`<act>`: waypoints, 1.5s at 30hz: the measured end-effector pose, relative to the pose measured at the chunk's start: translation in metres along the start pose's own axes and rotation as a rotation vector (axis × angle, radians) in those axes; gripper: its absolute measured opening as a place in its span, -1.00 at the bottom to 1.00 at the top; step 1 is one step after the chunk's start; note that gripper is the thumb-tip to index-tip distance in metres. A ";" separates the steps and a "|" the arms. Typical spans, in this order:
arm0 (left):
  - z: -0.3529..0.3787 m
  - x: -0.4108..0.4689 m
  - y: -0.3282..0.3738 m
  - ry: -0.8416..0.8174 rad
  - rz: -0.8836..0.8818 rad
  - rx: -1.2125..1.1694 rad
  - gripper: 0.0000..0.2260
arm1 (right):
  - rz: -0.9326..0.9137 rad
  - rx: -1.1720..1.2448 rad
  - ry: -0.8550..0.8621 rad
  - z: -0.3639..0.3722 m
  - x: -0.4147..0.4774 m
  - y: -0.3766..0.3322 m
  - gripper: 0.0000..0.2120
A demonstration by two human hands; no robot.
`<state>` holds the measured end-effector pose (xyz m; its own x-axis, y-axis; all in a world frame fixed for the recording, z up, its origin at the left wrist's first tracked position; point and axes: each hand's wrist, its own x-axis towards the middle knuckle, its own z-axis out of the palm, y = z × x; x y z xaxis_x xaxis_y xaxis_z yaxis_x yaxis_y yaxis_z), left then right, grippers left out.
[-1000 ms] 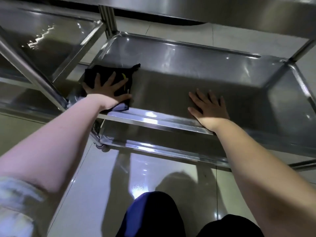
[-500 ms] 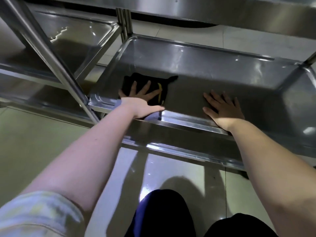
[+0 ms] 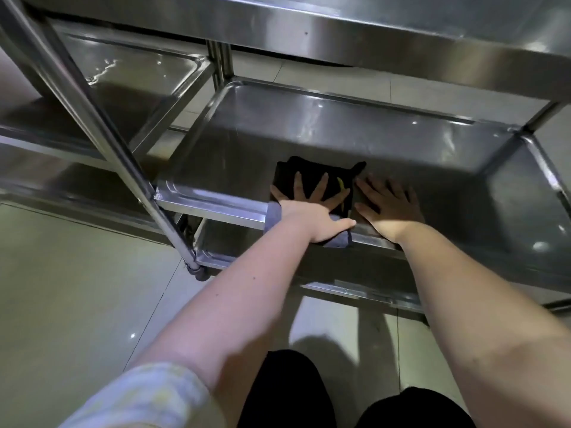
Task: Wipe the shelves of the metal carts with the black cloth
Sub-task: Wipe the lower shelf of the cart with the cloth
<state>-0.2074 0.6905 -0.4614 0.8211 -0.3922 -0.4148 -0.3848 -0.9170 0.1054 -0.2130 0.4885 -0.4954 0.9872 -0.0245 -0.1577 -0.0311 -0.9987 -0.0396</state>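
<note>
Wiping a shelf (image 3: pixel 324 131) of the metal cart: the stroke should go best with even palm pressure and overlapping passes carried into the raised rim and corners. The left hand (image 3: pixel 312 208) — fingers spread flat — presses the black cloth (image 3: pixel 309 166) at the shelf's near edge, curling round nothing. The right hand (image 3: pixel 391 208), likewise flat, rests on bare steel just beside the cloth.

The cloth (image 3: pixel 312 177) lies on the shelf (image 3: pixel 340 131), left of the right hand (image 3: pixel 389 205).
</note>
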 end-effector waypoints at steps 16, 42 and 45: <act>0.006 -0.026 -0.104 0.184 -0.223 -0.002 -0.38 | -0.001 0.010 0.011 0.001 0.002 -0.003 -0.45; 0.035 -0.038 -0.016 0.736 -0.155 -0.402 -0.52 | -0.471 -0.202 -0.023 -0.062 0.004 -0.103 -0.61; 0.026 -0.041 -0.004 0.658 -0.317 -0.377 -0.56 | -0.454 -0.350 0.012 -0.066 -0.001 -0.092 -0.67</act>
<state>-0.2506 0.7121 -0.4686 0.9914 0.0344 0.1264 -0.0216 -0.9085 0.4173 -0.2012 0.5772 -0.4263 0.8914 0.4116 -0.1896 0.4477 -0.8644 0.2287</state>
